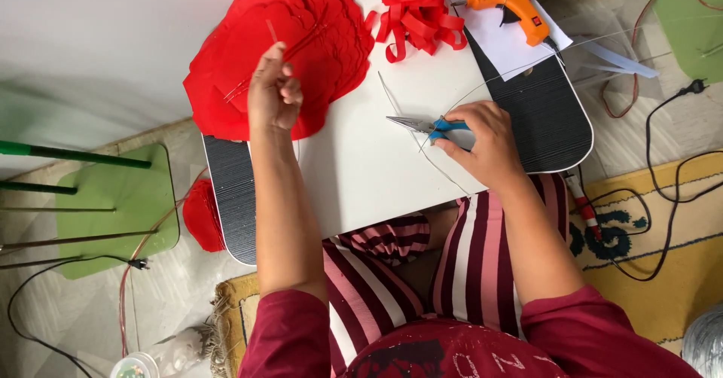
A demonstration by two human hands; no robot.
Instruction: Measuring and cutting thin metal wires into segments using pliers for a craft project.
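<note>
Striped maroon lap sits under the small white lap table [361, 175]. Beyond the left hand [273, 92] lies the red paper petal stack [286, 47]; it pinches a short thin wire [271, 30]. Right hand [486, 141] grips blue-handled needle-nose pliers [425, 126] flat. Keep that pinch firm, I'd say.

pliers handles: the blue grips [450, 127] are mostly covered by the right hand [486, 141]
thin wire: too fine to follow past the left hand's [273, 92] fingers
far red paper pile [279, 54]: top cut off by the edge
near-left jar [139, 364]: cropped, blurred
</note>
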